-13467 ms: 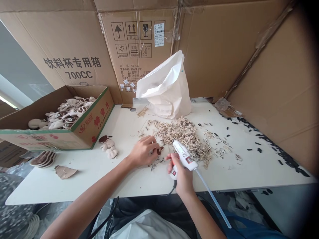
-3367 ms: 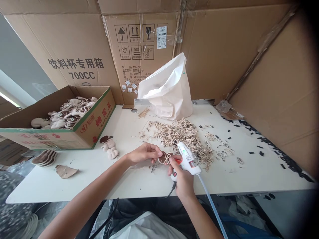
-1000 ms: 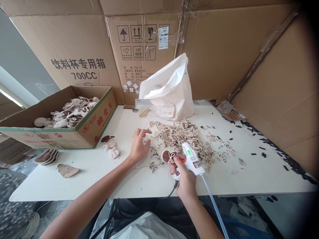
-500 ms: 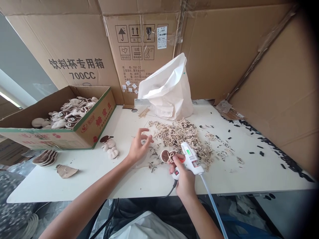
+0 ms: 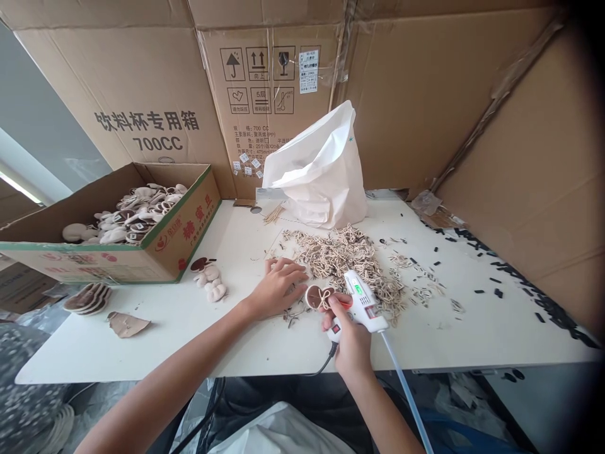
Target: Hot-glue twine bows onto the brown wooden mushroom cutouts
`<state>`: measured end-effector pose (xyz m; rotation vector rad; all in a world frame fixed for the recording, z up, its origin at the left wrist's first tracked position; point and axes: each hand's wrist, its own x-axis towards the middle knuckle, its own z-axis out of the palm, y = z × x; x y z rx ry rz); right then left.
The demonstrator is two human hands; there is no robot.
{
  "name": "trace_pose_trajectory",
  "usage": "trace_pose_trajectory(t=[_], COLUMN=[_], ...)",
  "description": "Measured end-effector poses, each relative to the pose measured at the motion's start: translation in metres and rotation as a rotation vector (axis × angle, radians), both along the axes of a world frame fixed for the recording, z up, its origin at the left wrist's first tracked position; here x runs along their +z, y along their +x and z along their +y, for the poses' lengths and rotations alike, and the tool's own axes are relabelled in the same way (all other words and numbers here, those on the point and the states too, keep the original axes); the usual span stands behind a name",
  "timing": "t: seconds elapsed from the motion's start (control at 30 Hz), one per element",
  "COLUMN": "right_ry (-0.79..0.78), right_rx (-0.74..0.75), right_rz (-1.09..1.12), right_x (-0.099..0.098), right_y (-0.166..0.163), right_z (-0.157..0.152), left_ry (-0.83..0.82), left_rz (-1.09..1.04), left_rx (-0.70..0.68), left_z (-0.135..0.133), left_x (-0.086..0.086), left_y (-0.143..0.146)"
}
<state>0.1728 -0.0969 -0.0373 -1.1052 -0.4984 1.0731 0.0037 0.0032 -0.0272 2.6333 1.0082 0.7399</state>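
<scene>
My right hand grips a white hot glue gun with a clear glue stick trailing from its back, and its thumb and forefinger also pinch a small brown mushroom-shaped piece with a cord bow. My left hand rests palm down on the white table, fingers curled over small scraps just left of that piece. I cannot make out whether anything sits under those fingers. A pile of beige cord bows lies right behind both hands.
An open cardboard box at the left holds several mushroom-shaped pieces. A few more lie beside it, with a stack at the table's left edge. A white bag stands at the back. Cardboard walls surround the table. Black scraps litter the right.
My left hand, lifted with fingers spread half a second ago, has come down onto the table beside the brown piece. The right hand with the glue gun has barely moved.
</scene>
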Motion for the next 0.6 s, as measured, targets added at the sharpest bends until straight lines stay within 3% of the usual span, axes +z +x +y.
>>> trace_pose_trajectory(t=[0.37, 0.6], right_ry=[0.002, 0.016], right_rx=[-0.003, -0.019], right_rz=[-0.003, 0.003], right_x=[0.001, -0.003], right_y=[0.0, 0.001], right_z=[0.001, -0.001], left_ry=[-0.055, -0.301], left_rz=[-0.174, -0.591], left_rx=[-0.013, 0.08], left_z=[0.001, 0.004], left_x=[0.0, 0.012], left_y=[0.003, 0.0])
